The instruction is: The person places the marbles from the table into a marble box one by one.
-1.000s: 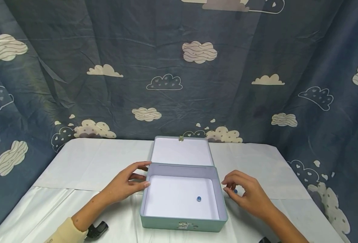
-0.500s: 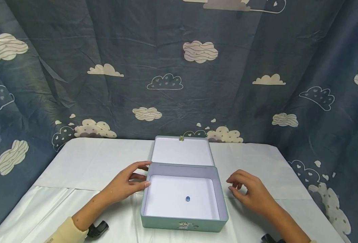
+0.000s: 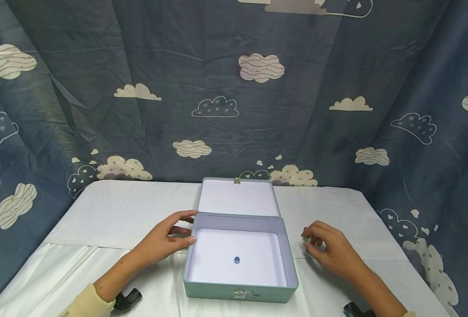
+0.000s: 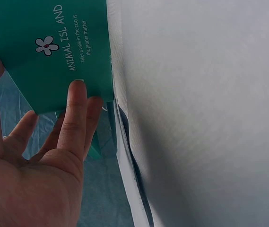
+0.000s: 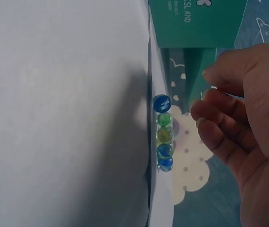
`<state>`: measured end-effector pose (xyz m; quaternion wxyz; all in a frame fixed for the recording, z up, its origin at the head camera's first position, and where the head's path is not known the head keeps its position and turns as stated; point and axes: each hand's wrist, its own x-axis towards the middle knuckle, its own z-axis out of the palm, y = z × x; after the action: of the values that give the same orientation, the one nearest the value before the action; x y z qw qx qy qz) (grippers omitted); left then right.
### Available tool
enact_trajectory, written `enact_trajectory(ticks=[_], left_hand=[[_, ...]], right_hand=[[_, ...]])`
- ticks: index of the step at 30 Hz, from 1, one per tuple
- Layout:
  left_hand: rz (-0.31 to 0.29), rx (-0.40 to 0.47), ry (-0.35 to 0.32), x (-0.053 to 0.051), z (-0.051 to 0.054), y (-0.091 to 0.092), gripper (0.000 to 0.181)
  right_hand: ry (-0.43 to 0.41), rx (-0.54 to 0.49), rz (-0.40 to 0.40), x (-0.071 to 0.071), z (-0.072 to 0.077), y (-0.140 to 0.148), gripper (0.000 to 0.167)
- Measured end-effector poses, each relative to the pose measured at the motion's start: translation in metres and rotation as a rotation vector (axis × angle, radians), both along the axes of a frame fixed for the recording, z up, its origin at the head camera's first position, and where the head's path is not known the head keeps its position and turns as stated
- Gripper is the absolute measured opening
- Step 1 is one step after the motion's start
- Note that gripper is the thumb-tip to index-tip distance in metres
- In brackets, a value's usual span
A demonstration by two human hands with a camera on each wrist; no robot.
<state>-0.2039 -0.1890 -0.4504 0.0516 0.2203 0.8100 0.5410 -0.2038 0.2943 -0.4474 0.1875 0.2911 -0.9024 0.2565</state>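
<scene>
Blue marble [image 3: 237, 260] shifted leftward in the box [image 3: 206, 289] since the earlier frame.
White-draped table [image 3: 119, 215] carries the box, lid [image 3: 238, 198] laid back. Left hand [image 3: 160, 241] spread, fingers on the box's left wall; right hand [image 3: 333, 248] apart from the box, fingers loosely bent (nothing visible between thumb and fingertips). Row of marbles [image 5: 164, 135] near the right hand; blue one near mid-floor.

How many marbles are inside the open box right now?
1: a blue marble, near the middle of the floor of the open box. The box's near side could hide another close against it.
</scene>
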Motion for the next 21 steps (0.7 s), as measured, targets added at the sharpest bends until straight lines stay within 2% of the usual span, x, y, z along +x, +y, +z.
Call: enact_trajectory(ticks=[5, 17, 21], left_hand=[[-0.002, 0.003, 0.001, 0.0001, 0.0002, 0.0001, 0.065], [-0.005, 0.002, 0.008, 0.0002, -0.0001, 0.0001, 0.065], [-0.004, 0.0, 0.012, 0.0, -0.0002, 0.0001, 0.065]], right_hand=[[-0.028, 0.005, -0.012, -0.0011, -0.0023, 0.0023, 0.038], [-0.163, 0.072, -0.079, -0.0003, -0.0019, 0.0038, 0.031], [-0.176, 0.094, -0.089, -0.0017, -0.0022, 0.0051, 0.03]])
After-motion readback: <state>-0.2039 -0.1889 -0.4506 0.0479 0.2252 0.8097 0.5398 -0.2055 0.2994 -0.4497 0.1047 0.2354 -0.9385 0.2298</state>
